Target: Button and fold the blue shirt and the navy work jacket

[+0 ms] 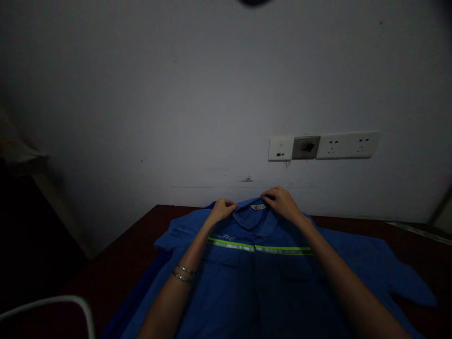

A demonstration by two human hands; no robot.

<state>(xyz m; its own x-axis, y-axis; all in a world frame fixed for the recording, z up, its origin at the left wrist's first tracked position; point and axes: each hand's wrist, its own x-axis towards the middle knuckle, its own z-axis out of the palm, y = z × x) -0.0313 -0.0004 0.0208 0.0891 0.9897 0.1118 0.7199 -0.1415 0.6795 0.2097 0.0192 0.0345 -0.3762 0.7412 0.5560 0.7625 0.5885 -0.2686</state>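
A blue work shirt [226,278] with a yellow-green and silver reflective stripe across the chest lies spread face up, its collar toward the wall. My left hand [222,209] pinches the left side of the collar between thumb and fingers. On the right side of the collar, my right hand [280,201] has a similar pinch. Between the two hands, a small white label [258,206] shows inside the neck. One short sleeve stretches out to each side. My forearms cover parts of the shirt front. Darker blue cloth [141,287] peeks out under the shirt's left edge.
The shirt rests on a dark red-brown table [141,230] pushed near a grey-white wall [176,94]. Sockets and switch plates [346,146] are set in the wall above the table. A white curved tube or cable [67,298] crosses the lower left corner. The room is dim.
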